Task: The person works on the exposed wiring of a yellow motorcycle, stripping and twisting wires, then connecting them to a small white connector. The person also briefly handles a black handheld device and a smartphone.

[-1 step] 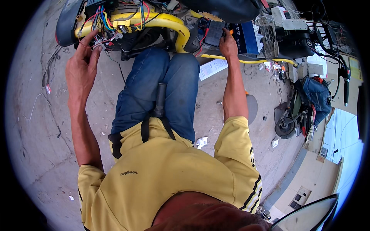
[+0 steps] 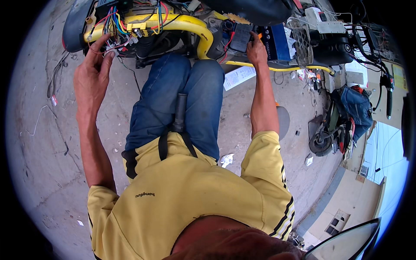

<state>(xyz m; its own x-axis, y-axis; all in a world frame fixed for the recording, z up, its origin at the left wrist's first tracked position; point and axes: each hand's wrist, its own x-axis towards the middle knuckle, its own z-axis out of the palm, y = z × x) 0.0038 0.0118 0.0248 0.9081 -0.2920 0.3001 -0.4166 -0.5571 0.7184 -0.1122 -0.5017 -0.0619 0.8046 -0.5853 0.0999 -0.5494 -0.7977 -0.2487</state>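
My left hand [image 2: 92,76] is raised to a bundle of coloured wires [image 2: 116,27] at the left end of the yellow frame tube [image 2: 184,22]. Its thumb and index finger close round thin wires and small white connectors, partly hidden by the hand. A yellow connector block [image 2: 138,30] sits on the tube beside it. Over on the right, my right hand [image 2: 257,53] has its fingers bent at the edge of a flat dark grey device [image 2: 241,38], which a red lead runs beside. A blue box [image 2: 279,42] stands just right of that hand.
The opened vehicle spans the top, with a black seat [image 2: 253,9] and a handlebar grip [image 2: 389,97]. A printed sheet [image 2: 239,78] lies under the lower yellow rail. A black cylindrical grip [image 2: 180,110] rests between my thighs. A parked scooter [image 2: 323,141] and concrete floor [image 2: 47,164] also show.
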